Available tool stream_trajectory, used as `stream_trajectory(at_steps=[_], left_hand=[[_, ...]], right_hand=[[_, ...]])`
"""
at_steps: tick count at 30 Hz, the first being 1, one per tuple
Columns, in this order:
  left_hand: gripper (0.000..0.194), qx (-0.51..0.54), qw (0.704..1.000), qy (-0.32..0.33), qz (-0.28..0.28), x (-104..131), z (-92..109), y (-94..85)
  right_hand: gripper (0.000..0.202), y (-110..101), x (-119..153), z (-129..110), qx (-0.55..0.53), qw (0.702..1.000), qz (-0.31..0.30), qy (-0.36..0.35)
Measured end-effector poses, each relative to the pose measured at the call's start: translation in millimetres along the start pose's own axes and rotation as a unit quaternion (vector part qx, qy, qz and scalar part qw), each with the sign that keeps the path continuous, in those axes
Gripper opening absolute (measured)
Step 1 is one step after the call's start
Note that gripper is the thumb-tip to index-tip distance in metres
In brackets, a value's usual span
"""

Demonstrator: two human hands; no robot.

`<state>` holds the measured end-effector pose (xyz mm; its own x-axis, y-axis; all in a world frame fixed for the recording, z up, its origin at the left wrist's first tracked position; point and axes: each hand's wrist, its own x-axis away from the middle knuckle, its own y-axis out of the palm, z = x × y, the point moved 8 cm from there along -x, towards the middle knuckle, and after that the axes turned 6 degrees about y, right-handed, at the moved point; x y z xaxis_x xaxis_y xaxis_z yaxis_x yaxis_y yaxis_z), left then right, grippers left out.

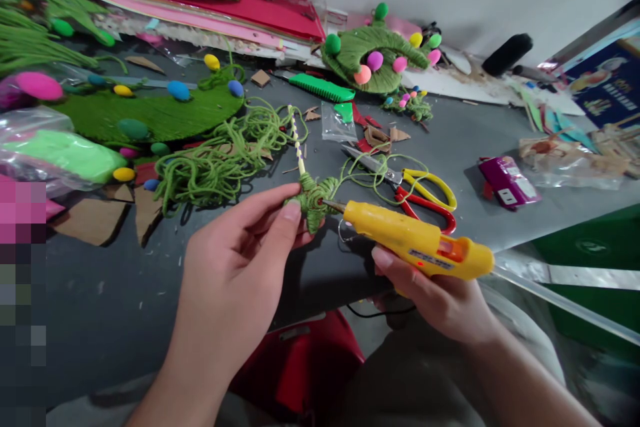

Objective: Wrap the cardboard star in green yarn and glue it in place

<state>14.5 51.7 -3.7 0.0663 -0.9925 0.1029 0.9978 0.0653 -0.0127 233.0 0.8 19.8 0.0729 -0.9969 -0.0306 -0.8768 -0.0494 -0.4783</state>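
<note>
Head view shows the left hand (237, 250) pinching 1 small green yarn-wrapped star (313, 197) at its fingertips; the wrapping looks nearly done. The right hand (440, 300) grips 1 yellow plastic glue gun (393, 228), tip at the star's centre; gluing there seems unfinished.

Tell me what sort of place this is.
Most likely a handicraft work area: the right hand holds a yellow glue gun, and a heap of loose green yarn and scissors lie on the grey table.
</note>
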Motion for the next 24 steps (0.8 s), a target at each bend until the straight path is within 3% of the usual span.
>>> stream_trajectory(at_steps=[15,24], left_hand=[[0.036,-0.049,0.999,0.008,-0.011,0.9,-1.5,-1.3],[0.033,-0.055,0.998,0.011,-0.003,1.2,0.1,-1.7]], right_hand=[[0.013,3.9,-3.4,-3.4,-0.009,0.999,-0.014,0.049],[0.011,2.8,-3.1,-5.5,-0.012,0.999,-0.009,0.039]])
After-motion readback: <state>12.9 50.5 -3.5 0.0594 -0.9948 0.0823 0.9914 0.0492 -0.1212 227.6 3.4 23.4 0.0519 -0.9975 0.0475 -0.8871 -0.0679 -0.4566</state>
